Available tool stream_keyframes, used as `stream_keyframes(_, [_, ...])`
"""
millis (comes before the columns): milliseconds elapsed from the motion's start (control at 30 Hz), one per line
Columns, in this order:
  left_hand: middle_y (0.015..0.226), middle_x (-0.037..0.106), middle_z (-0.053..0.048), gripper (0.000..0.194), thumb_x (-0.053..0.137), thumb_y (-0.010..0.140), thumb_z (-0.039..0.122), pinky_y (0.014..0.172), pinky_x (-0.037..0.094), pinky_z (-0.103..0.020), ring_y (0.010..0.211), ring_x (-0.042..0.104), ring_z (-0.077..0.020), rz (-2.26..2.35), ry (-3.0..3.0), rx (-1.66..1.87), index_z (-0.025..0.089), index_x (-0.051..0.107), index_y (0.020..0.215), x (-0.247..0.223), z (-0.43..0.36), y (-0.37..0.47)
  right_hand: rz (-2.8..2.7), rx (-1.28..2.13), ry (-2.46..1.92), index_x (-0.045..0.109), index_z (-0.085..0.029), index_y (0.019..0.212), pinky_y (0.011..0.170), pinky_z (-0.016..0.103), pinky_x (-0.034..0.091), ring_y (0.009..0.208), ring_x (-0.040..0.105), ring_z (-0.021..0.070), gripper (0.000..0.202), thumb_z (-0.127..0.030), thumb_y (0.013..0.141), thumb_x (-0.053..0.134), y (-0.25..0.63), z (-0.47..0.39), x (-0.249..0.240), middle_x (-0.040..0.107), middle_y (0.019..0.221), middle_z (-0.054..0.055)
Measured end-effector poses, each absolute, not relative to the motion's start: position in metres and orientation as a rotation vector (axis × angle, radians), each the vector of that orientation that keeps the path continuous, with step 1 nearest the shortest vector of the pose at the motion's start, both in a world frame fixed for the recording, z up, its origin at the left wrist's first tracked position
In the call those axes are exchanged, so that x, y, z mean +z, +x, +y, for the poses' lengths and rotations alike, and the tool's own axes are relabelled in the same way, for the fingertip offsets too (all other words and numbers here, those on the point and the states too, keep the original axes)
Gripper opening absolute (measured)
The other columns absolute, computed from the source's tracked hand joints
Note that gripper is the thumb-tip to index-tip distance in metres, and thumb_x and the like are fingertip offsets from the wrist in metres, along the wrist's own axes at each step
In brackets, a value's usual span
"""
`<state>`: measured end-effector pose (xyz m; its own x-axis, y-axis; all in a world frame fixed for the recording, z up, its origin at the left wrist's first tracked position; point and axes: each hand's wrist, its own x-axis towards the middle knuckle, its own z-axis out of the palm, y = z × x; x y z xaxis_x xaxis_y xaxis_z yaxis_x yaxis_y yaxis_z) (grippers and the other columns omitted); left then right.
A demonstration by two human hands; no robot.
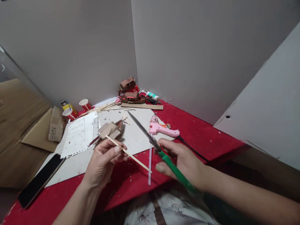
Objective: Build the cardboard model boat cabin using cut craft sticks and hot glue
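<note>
Between the thumb and fingers of my left hand (105, 159) is a thin wooden stick (136, 158), slanting down to the right. My right hand (180, 159) grips a pair of scissors (172, 167) with green handles; the dark blades point up and left, away from the stick. Just past my left hand lies a small cardboard and stick model (110, 129) on a pale board (133, 123). A pink glue gun (161, 128) rests behind my right hand, with a translucent glue stick (149, 178) extending below it toward the table's front edge.
On the red table (201, 134) are a black phone (41, 181), a sheet with drawn lines (77, 132), paper cups (84, 105) and a pile of thin sticks (103, 107). Small brown models (131, 97) stand by the corner. A cardboard box (21, 131) borders the left.
</note>
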<state>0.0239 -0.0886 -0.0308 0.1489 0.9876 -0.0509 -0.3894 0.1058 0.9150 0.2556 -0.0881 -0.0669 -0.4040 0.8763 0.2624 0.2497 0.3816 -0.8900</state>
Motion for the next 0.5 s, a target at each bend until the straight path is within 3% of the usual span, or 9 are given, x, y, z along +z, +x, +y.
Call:
stream_keyframes(100, [0.067, 0.070, -0.002, 0.017, 0.086, 0.065, 0.020, 0.057, 0.055, -0.018, 0.057, 0.065, -0.0099, 0.873, 0.923, 1.228, 0.013, 0.073, 0.073, -0.030, -0.089, 0.024, -2.064, 0.820, -1.010, 0.037, -0.025, 0.078, 0.049, 0.025, 0.027, 0.050, 0.029, 0.0111, 0.036, -0.049, 0.084, 0.064, 0.265, -0.090, -0.071, 0.035, 0.056, -0.009])
stream_keyframes(233, [0.065, 0.069, -0.001, 0.021, 0.087, 0.064, 0.019, 0.055, 0.056, -0.018, 0.055, 0.066, -0.0100, 0.861, 0.937, 1.203, 0.015, 0.073, 0.078, -0.029, -0.089, 0.023, -2.202, 0.586, -1.153, 0.035, -0.026, 0.079, 0.050, 0.026, 0.028, 0.049, 0.035, 0.0137, 0.032, -0.049, 0.087, 0.055, 0.275, -0.088, -0.076, 0.042, 0.056, -0.007])
stream_keyframes(500, [0.071, 0.070, 0.000, 0.017, 0.085, 0.067, 0.016, 0.056, 0.056, -0.016, 0.058, 0.068, -0.0103, 0.820, 0.983, 1.214, 0.015, 0.070, 0.075, -0.027, -0.092, 0.024, -2.389, 0.546, -1.184, 0.040, -0.025, 0.082, 0.053, 0.028, 0.030, 0.055, 0.051, 0.0176, 0.026, -0.045, 0.086, 0.057, 0.276, -0.094, -0.077, 0.058, 0.066, -0.001])
